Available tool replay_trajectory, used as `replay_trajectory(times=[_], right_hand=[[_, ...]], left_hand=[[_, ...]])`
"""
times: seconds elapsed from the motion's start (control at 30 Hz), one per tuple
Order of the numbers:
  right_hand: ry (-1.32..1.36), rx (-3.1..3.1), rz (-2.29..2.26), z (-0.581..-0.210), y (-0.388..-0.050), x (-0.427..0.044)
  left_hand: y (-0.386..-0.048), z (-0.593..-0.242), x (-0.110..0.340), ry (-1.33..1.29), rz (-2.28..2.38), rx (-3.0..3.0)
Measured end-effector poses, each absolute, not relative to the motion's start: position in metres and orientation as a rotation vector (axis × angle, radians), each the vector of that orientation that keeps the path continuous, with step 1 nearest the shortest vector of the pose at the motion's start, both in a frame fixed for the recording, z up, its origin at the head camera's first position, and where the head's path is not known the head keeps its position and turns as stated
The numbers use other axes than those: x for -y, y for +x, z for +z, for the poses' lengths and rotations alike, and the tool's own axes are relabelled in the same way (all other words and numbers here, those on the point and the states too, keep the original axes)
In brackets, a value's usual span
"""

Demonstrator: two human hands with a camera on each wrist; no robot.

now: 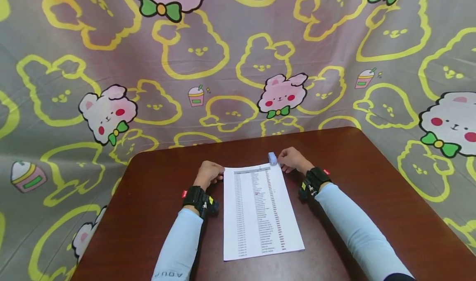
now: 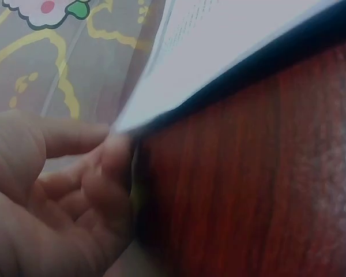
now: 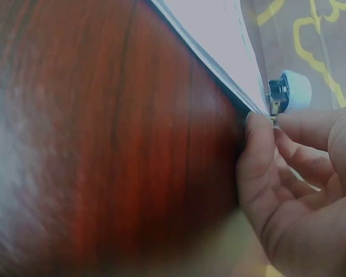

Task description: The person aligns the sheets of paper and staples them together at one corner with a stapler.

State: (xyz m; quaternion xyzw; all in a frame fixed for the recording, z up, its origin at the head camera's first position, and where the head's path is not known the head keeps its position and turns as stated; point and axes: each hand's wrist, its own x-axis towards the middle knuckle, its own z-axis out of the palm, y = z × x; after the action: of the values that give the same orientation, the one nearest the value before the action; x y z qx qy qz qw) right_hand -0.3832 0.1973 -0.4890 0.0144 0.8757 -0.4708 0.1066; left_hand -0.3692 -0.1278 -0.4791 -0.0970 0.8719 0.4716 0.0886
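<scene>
Sheets of printed paper [image 1: 260, 210] lie on the brown table, covered in columns of small text with a grey header row. My left hand [image 1: 210, 173] pinches their far left corner between thumb and forefinger, as the left wrist view shows the paper [image 2: 202, 57] tapering into the fingertips. At the far right corner my right hand [image 1: 293, 160] pinches the stack; in the right wrist view its layered edge [image 3: 219, 72] shows. Just beyond that corner, beside the right fingers, stands a small pale blue stapler [image 1: 272, 158], its dark metal end facing the paper.
The dark brown wooden table [image 1: 156, 215] has rounded far corners. Behind it hangs a grey curtain [image 1: 230, 58] printed with yellow outlines and cartoon rabbits. Both wrists carry black strapped cameras, and light blue sleeves [image 1: 182, 239] cover the forearms.
</scene>
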Motion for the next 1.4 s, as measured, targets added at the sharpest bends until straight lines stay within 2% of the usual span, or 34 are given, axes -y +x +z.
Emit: replay_trajectory(times=[0.13, 0.27, 0.53, 0.83, 1.4], right_hand=[[0.09, -2.605, -1.363, -0.477, -0.383, -0.202], [0.084, -2.627, -1.339, -0.459, -0.387, -0.205], [-0.004, -2.587, -1.243, -0.445, -0.394, -0.203], [0.01, -2.532, -1.225, -0.448, -0.394, -0.206], [0.021, -2.499, -1.273, -0.455, -0.398, -0.2]], left_hand=[[-0.365, -0.47, 0.126, -0.232, 1.358, -2.78], [-0.364, -0.445, 0.111, -0.132, 1.425, -2.883], [-0.37, -0.411, 0.044, 0.166, 1.367, -2.785], [-0.384, -0.431, -0.009, 0.257, 1.129, -2.699], [-0.39, -0.453, -0.027, 0.173, 0.984, -2.804]])
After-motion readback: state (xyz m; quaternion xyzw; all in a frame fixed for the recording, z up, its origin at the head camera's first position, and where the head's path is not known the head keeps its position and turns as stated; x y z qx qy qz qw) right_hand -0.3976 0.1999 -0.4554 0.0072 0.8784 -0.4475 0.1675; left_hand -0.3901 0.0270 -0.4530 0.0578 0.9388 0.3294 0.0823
